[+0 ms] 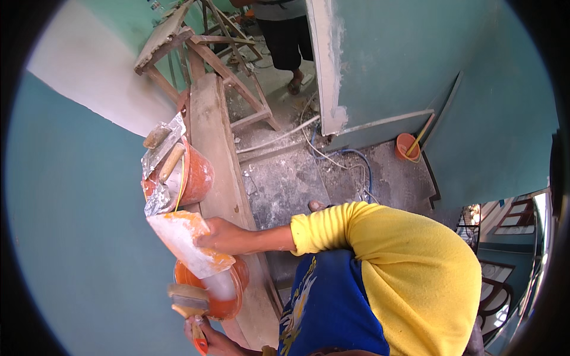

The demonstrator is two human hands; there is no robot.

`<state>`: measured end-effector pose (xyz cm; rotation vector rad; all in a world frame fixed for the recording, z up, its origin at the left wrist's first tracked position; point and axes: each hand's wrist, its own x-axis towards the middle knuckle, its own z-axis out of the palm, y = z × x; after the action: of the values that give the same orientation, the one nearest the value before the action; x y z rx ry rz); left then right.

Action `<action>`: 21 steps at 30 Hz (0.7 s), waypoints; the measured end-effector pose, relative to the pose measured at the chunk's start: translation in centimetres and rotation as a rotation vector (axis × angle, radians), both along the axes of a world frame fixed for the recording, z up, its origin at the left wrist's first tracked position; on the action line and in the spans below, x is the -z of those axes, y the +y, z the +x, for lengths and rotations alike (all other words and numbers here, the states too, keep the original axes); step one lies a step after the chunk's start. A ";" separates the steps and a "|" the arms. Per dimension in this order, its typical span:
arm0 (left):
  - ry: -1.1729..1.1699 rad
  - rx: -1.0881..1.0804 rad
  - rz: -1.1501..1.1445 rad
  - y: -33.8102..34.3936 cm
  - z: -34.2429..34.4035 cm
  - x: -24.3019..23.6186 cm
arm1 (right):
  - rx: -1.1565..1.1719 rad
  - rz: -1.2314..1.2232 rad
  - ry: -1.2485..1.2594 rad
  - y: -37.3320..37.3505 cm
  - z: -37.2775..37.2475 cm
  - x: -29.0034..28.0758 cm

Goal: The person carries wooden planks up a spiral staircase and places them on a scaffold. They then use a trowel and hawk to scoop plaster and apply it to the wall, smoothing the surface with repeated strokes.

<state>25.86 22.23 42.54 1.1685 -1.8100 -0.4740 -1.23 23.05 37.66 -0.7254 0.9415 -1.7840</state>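
Note:
My right hand (222,236) is closed on the edge of a flat orange board (189,240) smeared with white plaster. The board is tilted over an orange bucket (228,305) that holds something white. Lower down, my left hand (205,333) grips the handle of a wide, flat paintbrush (191,301). Its bristles are beside the bucket's rim, in front of the blue-green wall. Just beyond my right hand stands another orange bucket (200,178), with a plaster-coated metal trowel (163,145) and a wooden tool handle (172,162) across its top.
Both buckets stand on a long wooden plank (217,142). A wooden trestle (208,50) rises beyond it. A cable and blue hose (356,153) cross the dusty floor. A small orange bucket (405,146) stands by the far wall. Another person (285,41) is at the back.

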 end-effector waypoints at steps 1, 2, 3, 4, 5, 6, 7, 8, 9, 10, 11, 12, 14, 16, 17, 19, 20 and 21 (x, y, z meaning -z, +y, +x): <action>0.027 -0.013 -0.069 0.3 0.0 -0.3 | -0.028 0.022 0.056 0.0 0.4 -0.2; 0.054 -0.025 -0.137 0.5 0.0 -0.7 | -0.056 0.046 0.111 -0.2 0.9 -0.3; -0.006 -0.008 -0.202 0.6 -0.2 -1.2 | -0.085 0.069 0.166 -0.6 1.4 -0.3; -0.068 0.013 -0.268 0.8 -0.6 -1.7 | -0.007 0.015 0.286 -1.5 2.4 0.6; -0.123 0.039 -0.334 1.0 -1.1 -2.1 | 0.077 -0.038 0.413 -2.6 3.5 1.8; -0.160 0.050 -0.356 1.0 -1.5 -1.9 | 0.163 -0.089 0.538 -3.4 4.7 3.1; -0.215 0.005 -0.399 1.6 -0.4 -2.4 | 0.240 -0.179 0.566 -4.1 7.4 2.5; -0.250 0.017 -0.411 1.3 -1.0 -2.0 | 0.139 -0.130 0.519 -3.9 6.9 2.3; -0.275 0.074 -0.387 1.3 -1.6 -1.7 | 0.040 -0.082 0.467 -3.7 6.3 2.1; -0.257 0.150 -0.366 1.0 -1.5 -0.8 | -0.060 -0.041 0.419 -3.3 5.5 1.7; -0.225 0.224 -0.345 0.4 -0.8 0.4 | -0.008 -0.021 0.466 -3.1 5.3 1.4; -0.194 0.300 -0.322 -0.2 -0.1 1.3 | 0.046 0.002 0.511 -2.9 5.0 1.3; -0.295 0.353 -0.406 1.2 0.5 0.0 | 0.030 -0.005 0.492 -2.9 5.8 0.2; -0.274 0.333 -0.447 2.6 0.0 0.3 | -0.018 0.016 0.398 -2.9 4.8 -0.4; -0.262 0.325 -0.375 2.5 0.0 0.9 | 0.012 0.017 0.356 -2.7 3.9 -0.5; -0.262 0.281 -0.195 2.3 0.0 1.5 | 0.072 0.015 0.273 -2.4 2.3 -0.7; -0.262 0.259 -0.106 2.2 0.0 1.7 | 0.101 -0.041 0.137 -2.4 1.7 -0.6; -0.293 0.251 -0.076 1.8 0.2 2.2 | 0.131 -0.097 0.001 -2.4 1.0 -0.3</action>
<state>26.05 24.04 40.33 1.0019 -2.2241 -0.3865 -0.19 20.62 37.94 -0.7404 0.9259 -1.9551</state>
